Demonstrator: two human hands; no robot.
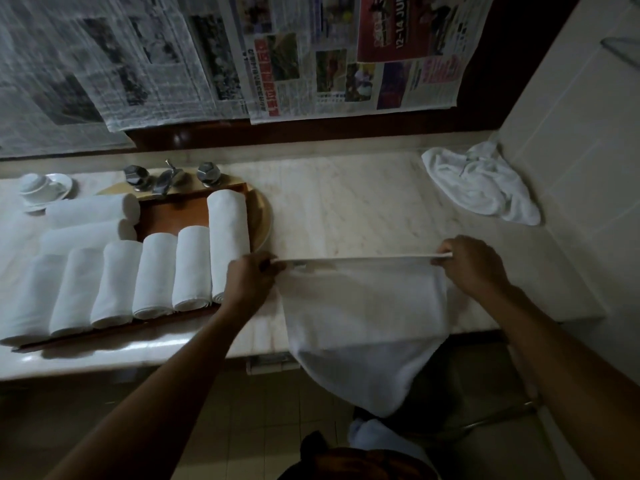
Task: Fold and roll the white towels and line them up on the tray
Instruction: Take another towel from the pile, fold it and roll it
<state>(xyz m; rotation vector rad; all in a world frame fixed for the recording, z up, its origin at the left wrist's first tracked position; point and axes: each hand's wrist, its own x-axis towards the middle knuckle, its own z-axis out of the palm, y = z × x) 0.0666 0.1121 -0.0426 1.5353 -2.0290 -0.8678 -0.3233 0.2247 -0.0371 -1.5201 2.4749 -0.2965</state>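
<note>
Flat white towel (363,299) stretched taut between left hand (251,275) and right hand (471,265), each grip pinched on top corner, straight edge wanted for folding; lower part hung over pale marble table (346,202) front. Rolled white towels (156,275) lined on brown wooden tray (173,213) just left; crumpled white towel (481,185) parked far right, likely next

Marble counter (346,202) with wooden tray (173,213) at left, cup (33,187) behind, spread towel (363,299) in front, crumpled towel (481,185) far right.
</note>
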